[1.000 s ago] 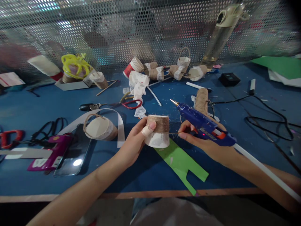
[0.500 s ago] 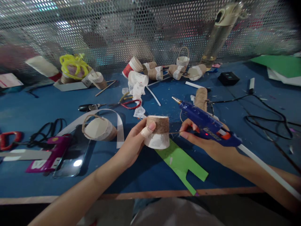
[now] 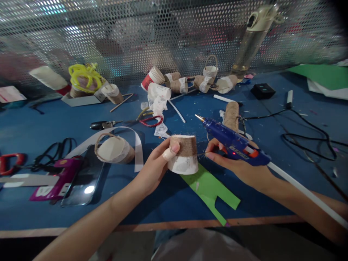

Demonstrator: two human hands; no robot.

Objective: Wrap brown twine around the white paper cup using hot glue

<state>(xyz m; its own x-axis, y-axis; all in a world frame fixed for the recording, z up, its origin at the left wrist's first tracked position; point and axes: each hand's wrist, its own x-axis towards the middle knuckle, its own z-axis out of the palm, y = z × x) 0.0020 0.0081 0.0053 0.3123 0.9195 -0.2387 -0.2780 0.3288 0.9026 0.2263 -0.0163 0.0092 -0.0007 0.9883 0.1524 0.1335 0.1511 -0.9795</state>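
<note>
My left hand [image 3: 159,163] grips a small white paper cup [image 3: 183,165], held bottom up, its thumb on the side. Brown twine [image 3: 187,144] is wound around the cup's upper part. A strand runs from it to the pinched thumb and finger of my right hand [image 3: 231,156]. That same hand also carries a blue hot glue gun [image 3: 228,139], its metal nozzle aimed up and left, with a long white glue stick [image 3: 304,192] out of the back. A roll of twine [image 3: 231,115] lies just behind the gun. Under the cup is a piece of green paper [image 3: 209,190].
A twine-handled cup [image 3: 114,148], a phone [image 3: 84,181] and a purple glue gun [image 3: 58,179] lie to the left. Red-handled scissors [image 3: 150,121], stacked paper cups [image 3: 152,78] and wrapped cups [image 3: 178,85] are farther back. A bottle [image 3: 250,43] leans by the mesh; black cable [image 3: 307,137] loops right.
My right hand and the blue glue gun have shifted slightly left, closer to the cup. The cup has dropped a little and turned slightly, and the strand between the hands is shorter.
</note>
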